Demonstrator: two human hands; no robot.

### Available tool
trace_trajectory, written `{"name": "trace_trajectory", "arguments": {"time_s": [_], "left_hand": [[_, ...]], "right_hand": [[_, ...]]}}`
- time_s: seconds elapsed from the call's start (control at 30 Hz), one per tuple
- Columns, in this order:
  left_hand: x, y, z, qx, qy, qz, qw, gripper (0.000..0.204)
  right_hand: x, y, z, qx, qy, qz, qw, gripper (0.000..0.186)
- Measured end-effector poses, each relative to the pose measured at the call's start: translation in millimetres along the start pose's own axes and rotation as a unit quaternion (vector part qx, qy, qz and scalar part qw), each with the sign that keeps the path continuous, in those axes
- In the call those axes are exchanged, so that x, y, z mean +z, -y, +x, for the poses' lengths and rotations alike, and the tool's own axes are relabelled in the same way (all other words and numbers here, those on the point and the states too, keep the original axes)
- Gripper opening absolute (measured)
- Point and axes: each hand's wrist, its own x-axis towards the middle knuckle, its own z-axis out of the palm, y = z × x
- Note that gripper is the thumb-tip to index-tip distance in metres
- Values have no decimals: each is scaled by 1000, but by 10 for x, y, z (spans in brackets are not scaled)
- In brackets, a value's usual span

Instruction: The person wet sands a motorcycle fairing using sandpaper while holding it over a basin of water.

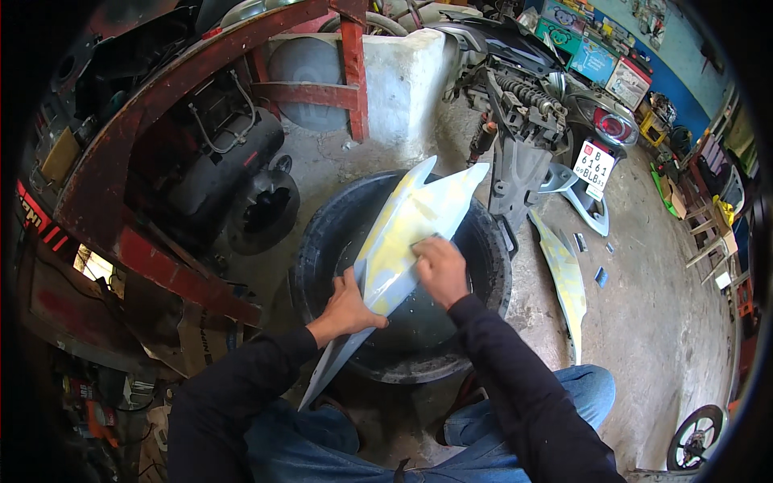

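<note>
A long motorcycle body panel [403, 233], pale grey with yellow patches and a wet sheen, slants across a round black tub [310, 266] with some water in it. My left hand [348, 310] is closed on the panel's lower part, thumb over its near edge. My right hand [441, 270] is bunched against the panel's face near its right edge. Under its fingertips shows the edge of a small dark piece [420, 240] that looks like sandpaper; the fingers hide most of it. The panel's narrow tail points down toward my knees.
A similar yellow-grey panel [564, 278] lies on the floor to the right, beside small blue and grey pieces [601, 276]. Beyond stands a partly stripped motorcycle [515, 105]. A red metal frame [169, 274] and a black tank [217, 137] are at left.
</note>
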Motion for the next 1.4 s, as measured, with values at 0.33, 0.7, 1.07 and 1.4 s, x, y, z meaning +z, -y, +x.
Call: {"name": "trace_trajectory", "arguments": {"time_s": [0.33, 0.7, 1.07, 1.4], "left_hand": [[9, 38, 0, -8, -21, 5, 1000, 133], [26, -17, 4, -21, -8, 7, 1000, 134], [39, 21, 45, -19, 0, 10, 1000, 133], [-9, 14, -12, -39, 1, 12, 999, 133]], "right_hand": [[146, 163, -72, -34, -29, -26, 999, 20], [-15, 273, -135, -115, 8, -4, 993, 20], [-67, -92, 81, 19, 20, -56, 998, 22], [21, 272, -70, -63, 66, 3, 996, 25]]}}
